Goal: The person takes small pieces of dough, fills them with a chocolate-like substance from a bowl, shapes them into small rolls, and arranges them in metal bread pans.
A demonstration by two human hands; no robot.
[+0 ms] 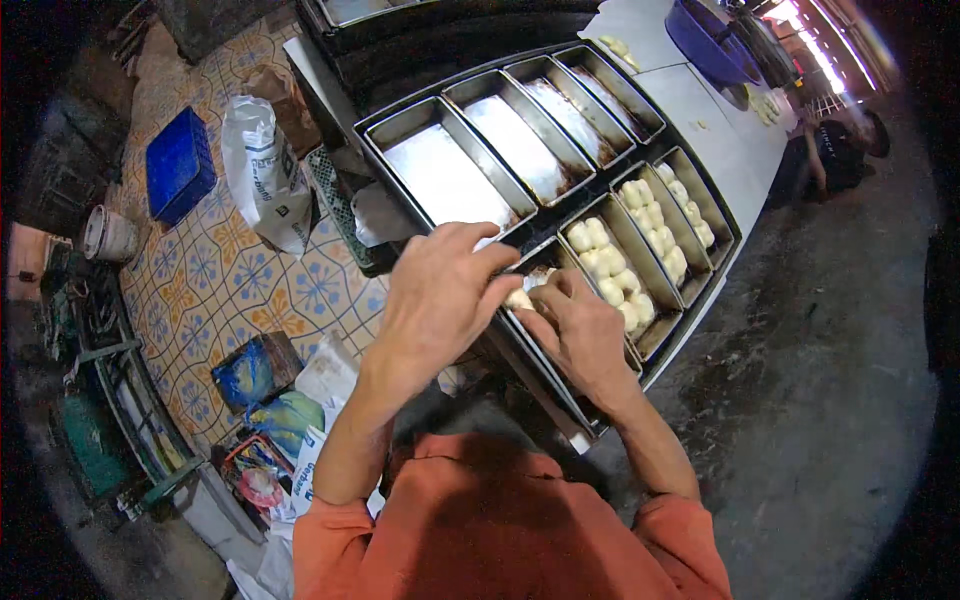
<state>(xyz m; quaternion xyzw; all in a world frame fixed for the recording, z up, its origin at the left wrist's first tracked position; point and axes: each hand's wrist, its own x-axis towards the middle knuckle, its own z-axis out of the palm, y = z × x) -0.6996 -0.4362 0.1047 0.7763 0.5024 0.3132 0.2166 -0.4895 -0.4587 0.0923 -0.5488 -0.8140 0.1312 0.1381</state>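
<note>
My left hand (448, 290) and my right hand (585, 330) meet over the near-left loaf pan (572, 385) of a dark metal pan set. Both have bent fingers, and a small pale dough piece (519, 299) shows between their thumbs. My fingers partly hide it and the inside of that pan. Just right of my right hand, a loaf pan holds two rows of smooth dough balls (608, 268). More dough balls (655, 228) fill the pan beyond, and others (688, 204) lie in the far-right one.
A second set of loaf pans (515, 140) without dough stands behind. Both sets rest on a white table (700, 110) bearing a purple basin (705, 45). On the tiled floor at left are a blue crate (180, 165) and a white sack (262, 175). Another person (840, 150) is at far right.
</note>
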